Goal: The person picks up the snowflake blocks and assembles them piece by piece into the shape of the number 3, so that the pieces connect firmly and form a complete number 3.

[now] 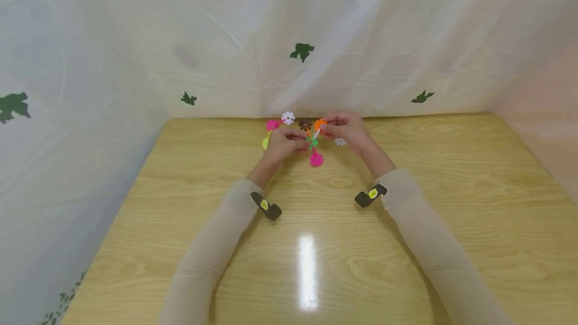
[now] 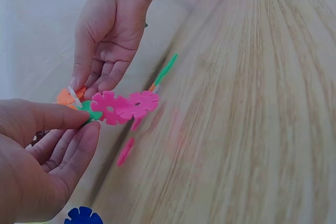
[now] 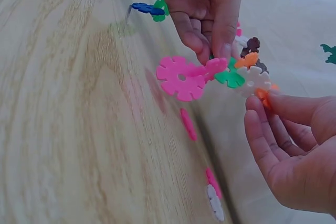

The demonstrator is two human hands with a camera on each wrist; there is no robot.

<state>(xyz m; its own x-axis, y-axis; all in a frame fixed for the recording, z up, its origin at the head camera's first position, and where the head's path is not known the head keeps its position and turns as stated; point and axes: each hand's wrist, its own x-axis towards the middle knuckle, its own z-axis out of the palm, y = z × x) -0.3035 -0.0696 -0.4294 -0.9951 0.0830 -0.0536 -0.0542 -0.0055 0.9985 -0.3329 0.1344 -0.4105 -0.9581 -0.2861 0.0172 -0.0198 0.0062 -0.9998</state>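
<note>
Near the table's back edge, my left hand (image 1: pixel 285 144) pinches a green notched flower-shaped disc (image 3: pixel 229 76) between thumb and fingers. My right hand (image 1: pixel 351 130) pinches an orange disc (image 1: pixel 320 124), which meets a white disc (image 3: pixel 255 81) slotted against the green one. Pink discs (image 3: pixel 181 78) stick out from the green disc toward the table. Another orange disc (image 3: pixel 247 60) and a brown disc (image 1: pixel 305 124) sit close behind the joined pieces. Beyond my left hand are a white disc (image 1: pixel 288 118), a pink disc (image 1: pixel 272 125) and a yellow disc (image 1: pixel 265 143); their links are partly hidden.
A loose-looking white disc (image 1: pixel 340 142) lies on the wooden table (image 1: pixel 307 224) under my right hand. A blue disc (image 3: pixel 147 8) shows beyond my left hand. Right behind the table's back edge hangs a pale curtain (image 1: pixel 235 54) with green leaf prints.
</note>
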